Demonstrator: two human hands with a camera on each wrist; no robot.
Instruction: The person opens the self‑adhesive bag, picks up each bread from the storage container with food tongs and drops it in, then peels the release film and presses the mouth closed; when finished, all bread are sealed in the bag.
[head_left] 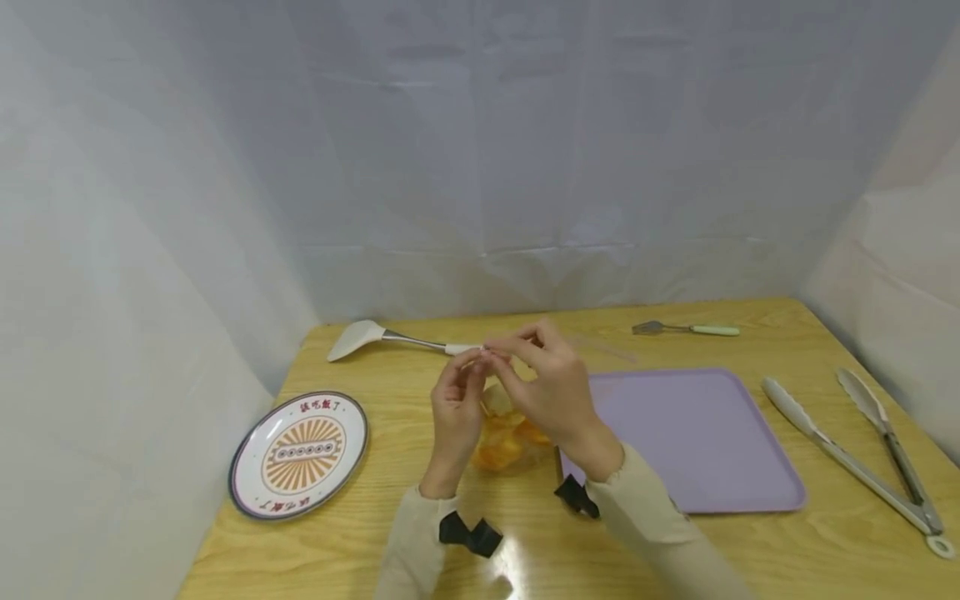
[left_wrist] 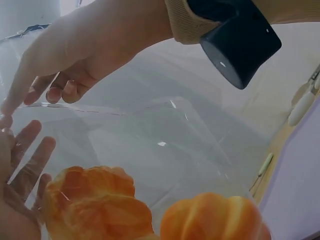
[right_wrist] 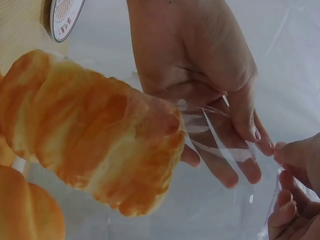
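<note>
A clear plastic bag (left_wrist: 165, 140) holds several golden-brown bread rolls (left_wrist: 95, 205), whose lobed tops show through the film. In the head view the rolls appear between and below the wrists, low over the table. My left hand (head_left: 456, 408) pinches the bag's top edge between thumb and forefinger, its other fingers spread behind the film in the right wrist view. My right hand (head_left: 553, 387) pinches the same edge right beside it, the fingertips of both hands meeting. One long bread roll (right_wrist: 95, 135) hangs close to the left hand in the right wrist view.
A patterned plate (head_left: 303, 456) lies at the left, and a white-headed turner (head_left: 360, 337) behind the hands. To the right are a purple tray (head_left: 682, 442), a green-handled fork (head_left: 693, 330) and spread tongs (head_left: 862, 483). White sheeting (head_left: 525, 167) stands along the table's back and sides.
</note>
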